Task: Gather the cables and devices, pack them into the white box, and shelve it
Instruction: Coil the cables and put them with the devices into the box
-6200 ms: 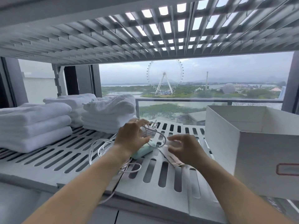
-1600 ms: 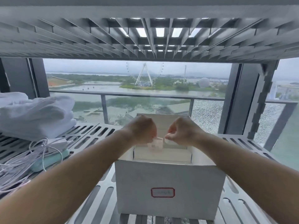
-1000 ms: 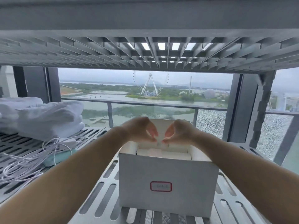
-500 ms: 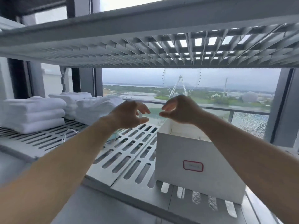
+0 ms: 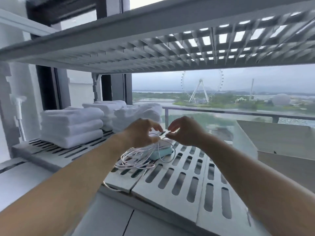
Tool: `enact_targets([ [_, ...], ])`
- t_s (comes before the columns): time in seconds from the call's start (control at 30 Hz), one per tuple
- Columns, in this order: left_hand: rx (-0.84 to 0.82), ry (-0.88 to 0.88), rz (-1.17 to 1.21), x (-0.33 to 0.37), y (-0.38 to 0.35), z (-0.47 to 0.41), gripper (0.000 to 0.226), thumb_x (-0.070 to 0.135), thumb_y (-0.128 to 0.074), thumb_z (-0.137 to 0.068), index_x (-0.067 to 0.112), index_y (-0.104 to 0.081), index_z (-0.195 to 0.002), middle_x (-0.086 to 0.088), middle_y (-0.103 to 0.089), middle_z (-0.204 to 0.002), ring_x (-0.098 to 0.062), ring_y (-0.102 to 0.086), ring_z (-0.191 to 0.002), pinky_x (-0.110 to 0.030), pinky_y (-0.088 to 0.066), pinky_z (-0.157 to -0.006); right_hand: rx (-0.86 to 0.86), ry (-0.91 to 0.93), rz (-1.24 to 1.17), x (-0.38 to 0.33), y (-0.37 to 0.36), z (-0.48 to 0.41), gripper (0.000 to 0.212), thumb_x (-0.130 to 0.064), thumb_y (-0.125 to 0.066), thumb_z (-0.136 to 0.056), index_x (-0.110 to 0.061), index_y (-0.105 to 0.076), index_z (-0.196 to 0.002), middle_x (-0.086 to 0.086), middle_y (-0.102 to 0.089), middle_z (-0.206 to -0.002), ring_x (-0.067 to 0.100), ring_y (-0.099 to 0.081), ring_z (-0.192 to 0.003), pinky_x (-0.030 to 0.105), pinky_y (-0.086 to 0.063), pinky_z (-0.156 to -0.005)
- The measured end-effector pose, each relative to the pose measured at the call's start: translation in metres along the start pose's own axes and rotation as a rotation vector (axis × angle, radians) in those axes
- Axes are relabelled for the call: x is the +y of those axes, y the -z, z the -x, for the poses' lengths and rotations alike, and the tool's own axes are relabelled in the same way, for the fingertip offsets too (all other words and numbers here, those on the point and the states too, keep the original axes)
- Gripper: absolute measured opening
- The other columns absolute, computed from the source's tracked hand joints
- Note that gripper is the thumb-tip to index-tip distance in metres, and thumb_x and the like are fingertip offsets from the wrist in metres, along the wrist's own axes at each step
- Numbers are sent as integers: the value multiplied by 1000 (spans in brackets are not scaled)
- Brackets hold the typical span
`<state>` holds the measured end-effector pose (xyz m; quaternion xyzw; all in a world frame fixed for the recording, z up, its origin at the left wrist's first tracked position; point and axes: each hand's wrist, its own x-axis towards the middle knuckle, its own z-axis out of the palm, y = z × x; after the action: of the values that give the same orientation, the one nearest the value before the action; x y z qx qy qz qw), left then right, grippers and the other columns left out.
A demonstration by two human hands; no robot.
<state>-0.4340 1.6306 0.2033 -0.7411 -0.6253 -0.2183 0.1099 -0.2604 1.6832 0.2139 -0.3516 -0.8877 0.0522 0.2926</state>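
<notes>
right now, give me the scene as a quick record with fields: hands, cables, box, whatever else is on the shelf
left hand: over the white cables, fingers curved; grip unclear
right hand: fingertips pinch a cable strand
white cables: loose loops on the slotted shelf, draped over the teal device
teal device: flat on the shelf, partly covered
white box: open, right of the pile, apart from it
folded towels: stacked at left rear
packing: cables and teal device not yet in the box

Single head-worn view, forward and slightly down, close over the slotted shelf (image 5: 179, 181).
</notes>
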Motion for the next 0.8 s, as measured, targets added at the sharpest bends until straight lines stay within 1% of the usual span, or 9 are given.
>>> enact_targets([
  [0.1,-45,-27,-15,-32,-11,-8,23,39,-65,-80,36,-64,-103,6,-62,-112,-10,-53,-96,-30,-42,-90,4,-19,22,1,-30,-19,30,-33,-70,-76,-15,-69,-100,2,-71,-106,18,-63,-99,26,-48,-88],
  [0.17,-72,-36,-14,-48,-18,-13,27,39,-64,-80,34,-63,-106,4,-59,-114,-15,-53,-104,-32,-41,-94,12,-53,8,3,-45,-30,31,-34,-70,-76,-16,-69,-101,1,-70,-107,19,-62,-100,30,-48,-88],
  [0.27,-133,-19,-31,-68,-30,-19,38,44,-63,-80,35,-56,-116,4,-51,-125,-15,-49,-112,-32,-39,-96,11,-102,7,6,-63,-44,41,-38,-72,-73,-16,-65,-108,3,-67,-112,20,-61,-100,28,-47,-85],
  [0.37,-184,-12,-43,-79,-43,-22,53,47,-61,-82,33,-43,-130,3,-45,-133,-16,-46,-118,-35,-40,-98,-39,-159,23,10,-75,-52,55,-46,-72,-70,-16,-60,-115,6,-62,-117,20,-58,-103,26,-43,-85],
  [0.5,-183,-60,37,-84,-54,-23,56,45,-57,-85,28,-36,-135,1,-39,-139,-16,-43,-121,-36,-37,-103,-71,-241,23,16,-86,-52,64,-51,-72,-69,-14,-57,-119,6,-61,-121,20,-56,-109,25,-41,-88],
  [0.6,-150,-93,94,-89,-57,-24,54,47,-57,-84,21,-39,-129,0,-41,-138,-13,-44,-118,-28,-36,-97,-47,-272,-44,18,-91,-52,56,-40,-76,-67,-16,-60,-115,6,-62,-119,18,-57,-103,21,-41,-82],
  [0.67,-155,-122,153,-90,-58,-24,66,54,-60,-79,20,-34,-130,-1,-39,-139,-12,-42,-118,-25,-33,-96,-21,-262,-87,16,-92,-52,50,-29,-77,-64,-18,-63,-111,4,-64,-113,13,-56,-92,19,-39,-76],
  [0.73,-185,-143,203,-90,-59,-24,82,62,-65,-70,24,-27,-133,-1,-36,-141,-13,-41,-119,-25,-32,-98,-8,-244,-132,14,-91,-52,52,-22,-79,-60,-20,-63,-110,3,-65,-108,11,-56,-89,19,-40,-75],
  [0.8,-205,-153,240,-88,-60,-25,90,63,-70,-62,33,-21,-130,-3,-37,-139,-14,-43,-113,-25,-32,-95,-16,-209,-185,14,-90,-52,55,-16,-80,-58,-22,-61,-110,0,-64,-106,13,-59,-93,20,-45,-77],
])
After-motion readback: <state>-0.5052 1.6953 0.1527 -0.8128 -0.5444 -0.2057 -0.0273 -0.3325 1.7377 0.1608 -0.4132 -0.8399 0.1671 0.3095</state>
